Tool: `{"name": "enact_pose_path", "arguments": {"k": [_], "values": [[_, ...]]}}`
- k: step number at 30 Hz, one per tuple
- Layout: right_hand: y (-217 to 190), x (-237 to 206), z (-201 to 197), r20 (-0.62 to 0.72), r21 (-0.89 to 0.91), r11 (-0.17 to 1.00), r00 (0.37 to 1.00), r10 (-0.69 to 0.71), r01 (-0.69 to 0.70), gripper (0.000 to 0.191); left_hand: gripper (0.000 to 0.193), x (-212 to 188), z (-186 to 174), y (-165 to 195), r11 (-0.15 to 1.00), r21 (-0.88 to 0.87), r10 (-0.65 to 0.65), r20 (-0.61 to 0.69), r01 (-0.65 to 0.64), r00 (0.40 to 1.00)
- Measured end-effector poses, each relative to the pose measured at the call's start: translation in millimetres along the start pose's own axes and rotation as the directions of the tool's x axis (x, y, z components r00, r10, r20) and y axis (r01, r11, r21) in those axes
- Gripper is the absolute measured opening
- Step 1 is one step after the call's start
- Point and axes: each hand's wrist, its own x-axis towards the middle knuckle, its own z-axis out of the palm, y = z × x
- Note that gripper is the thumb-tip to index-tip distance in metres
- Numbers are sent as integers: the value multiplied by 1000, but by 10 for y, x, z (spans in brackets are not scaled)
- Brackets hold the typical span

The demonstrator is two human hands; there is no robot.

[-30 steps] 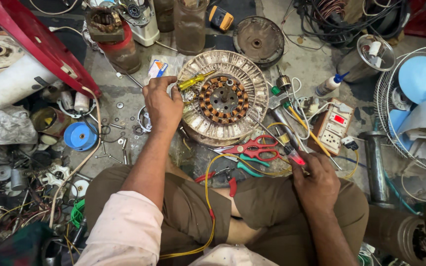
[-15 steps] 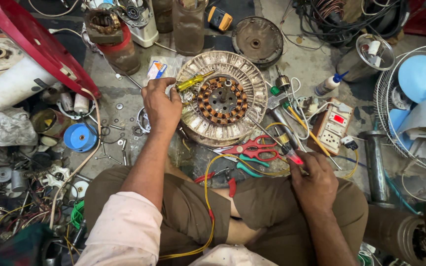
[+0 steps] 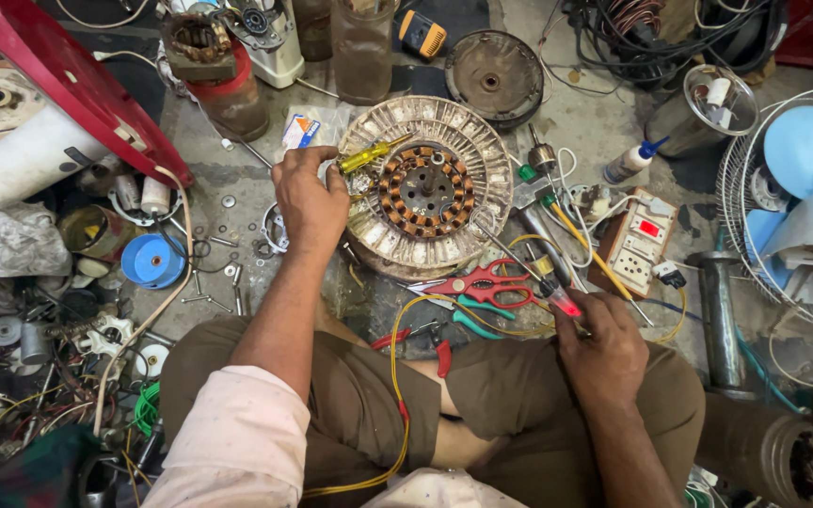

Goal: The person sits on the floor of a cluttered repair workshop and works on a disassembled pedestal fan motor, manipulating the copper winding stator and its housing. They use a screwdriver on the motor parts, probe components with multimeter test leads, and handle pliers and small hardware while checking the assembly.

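Observation:
A round ceiling-fan motor (image 3: 425,188) with copper windings lies on the floor in front of me. At the motor's left edge my left hand (image 3: 305,202) grips a yellow-handled screwdriver (image 3: 369,155) whose handle rests across the rim. My right hand (image 3: 599,343) is lower right, near my knee, closed on a thin tool with a red tip (image 3: 562,303) that points up-left. Red-handled scissors (image 3: 482,282) and green-handled pliers (image 3: 468,315) lie between my hands.
A switch-and-socket board (image 3: 637,240) and glue bottle (image 3: 630,162) lie right of the motor. A wire fan guard with blue blade (image 3: 792,179) stands far right. A red panel (image 3: 68,85), blue tape roll (image 3: 148,259), screws and scrap parts crowd the left. A dark round cover (image 3: 489,71) sits behind.
My left hand has shifted slightly on the motor's rim with the screwdriver. My right hand has closed a little more around the red-tipped tool and stays in place.

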Motion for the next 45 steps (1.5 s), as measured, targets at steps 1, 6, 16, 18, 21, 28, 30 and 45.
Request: {"name": "enact_pose_path", "arguments": {"k": [1, 6, 16, 18, 21, 28, 30, 45], "values": [[2, -8, 1, -1, 1, 1000, 1000, 3, -3, 26, 24, -6, 3, -6, 1000, -1, 3, -2, -3, 1000], [0, -51, 15, 12, 27, 999, 1000, 17, -18, 26, 24, -20, 25, -47, 1000, -5, 9, -5, -9, 1000], [102, 546, -385, 197, -8, 972, 954, -227, 233, 31, 24, -2, 157, -107, 999, -1, 33, -8, -33, 999], [114, 769, -443, 242, -72, 952, 931, -272, 297, 35, 24, 16, 175, -112, 998, -19, 52, -5, -52, 999], [83, 1079, -492, 352, -195, 876, 865, -357, 441, 37, 24, 33, 198, -110, 997, -40, 65, 5, -65, 998], [-115, 1456, -401, 484, -399, 639, 743, -462, 657, 38, 25, 37, 206, -107, 996, -69, 59, -7, -59, 998], [-162, 1479, -400, 503, -361, 674, 743, -442, 645, 36, 26, 34, 206, -94, 996, -78, 40, 9, -39, 999], [-242, 1535, -394, 537, -438, 577, 716, -446, 689, 40, 23, 50, 183, -30, 998, -59, -28, 86, 33, 996]]}}
